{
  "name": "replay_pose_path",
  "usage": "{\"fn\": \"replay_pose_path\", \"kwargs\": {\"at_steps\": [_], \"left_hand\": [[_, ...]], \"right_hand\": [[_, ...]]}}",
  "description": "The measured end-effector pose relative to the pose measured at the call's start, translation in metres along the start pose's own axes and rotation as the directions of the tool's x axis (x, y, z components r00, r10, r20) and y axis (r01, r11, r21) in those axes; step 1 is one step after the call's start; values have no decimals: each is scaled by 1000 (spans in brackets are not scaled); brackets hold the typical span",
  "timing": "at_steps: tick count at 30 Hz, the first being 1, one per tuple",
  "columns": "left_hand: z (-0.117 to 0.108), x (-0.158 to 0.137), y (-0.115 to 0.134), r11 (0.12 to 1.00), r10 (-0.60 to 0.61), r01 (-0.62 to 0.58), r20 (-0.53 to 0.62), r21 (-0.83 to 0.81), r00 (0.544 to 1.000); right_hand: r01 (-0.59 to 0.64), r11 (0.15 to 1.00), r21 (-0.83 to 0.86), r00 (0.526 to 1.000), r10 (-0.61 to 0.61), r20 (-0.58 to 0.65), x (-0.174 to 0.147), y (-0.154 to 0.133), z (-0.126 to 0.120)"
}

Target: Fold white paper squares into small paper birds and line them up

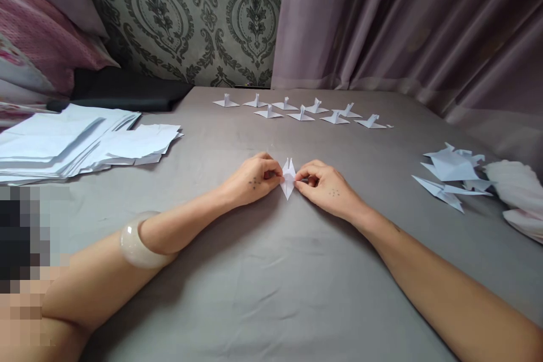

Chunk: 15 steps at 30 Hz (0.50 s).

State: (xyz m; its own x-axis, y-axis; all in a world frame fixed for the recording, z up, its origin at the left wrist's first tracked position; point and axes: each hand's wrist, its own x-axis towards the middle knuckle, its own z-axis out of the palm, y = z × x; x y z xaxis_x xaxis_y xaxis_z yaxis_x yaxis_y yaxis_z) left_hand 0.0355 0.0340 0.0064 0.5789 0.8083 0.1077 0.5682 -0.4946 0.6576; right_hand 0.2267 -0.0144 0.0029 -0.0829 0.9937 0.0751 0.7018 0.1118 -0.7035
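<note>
A small white folded paper piece [288, 184], diamond-shaped with two narrow points at its far end, is between my hands at the middle of the grey cloth. My left hand [259, 178] pinches its left edge between thumb and fingers. On the opposite edge, the fingertips of my right hand [326, 186] are closed in a pinch. Beyond them, several finished-looking folded paper birds [302, 114] stand in two rows, wings spread flat.
Stacked white paper sheets [51, 136] lie at the left, with a black cloth [127, 87] behind them. More folded paper pieces [452, 167] are heaped at the right beside a crumpled white cloth [515, 186]. A purple curtain [360, 17] hangs along the back right.
</note>
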Motion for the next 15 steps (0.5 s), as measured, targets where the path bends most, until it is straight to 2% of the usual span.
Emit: {"fn": "replay_pose_path", "kwargs": {"at_steps": [7,15], "left_hand": [[-6,1,-1,1000,23,-23,57,3,998],[3,4,-1,1000,-8,8,-15,15,1000]], "right_hand": [[74,997,-33,996,-75,-45,-9,-4,2],[-51,998,-45,996,47,-81,-1,-7,5]]}}
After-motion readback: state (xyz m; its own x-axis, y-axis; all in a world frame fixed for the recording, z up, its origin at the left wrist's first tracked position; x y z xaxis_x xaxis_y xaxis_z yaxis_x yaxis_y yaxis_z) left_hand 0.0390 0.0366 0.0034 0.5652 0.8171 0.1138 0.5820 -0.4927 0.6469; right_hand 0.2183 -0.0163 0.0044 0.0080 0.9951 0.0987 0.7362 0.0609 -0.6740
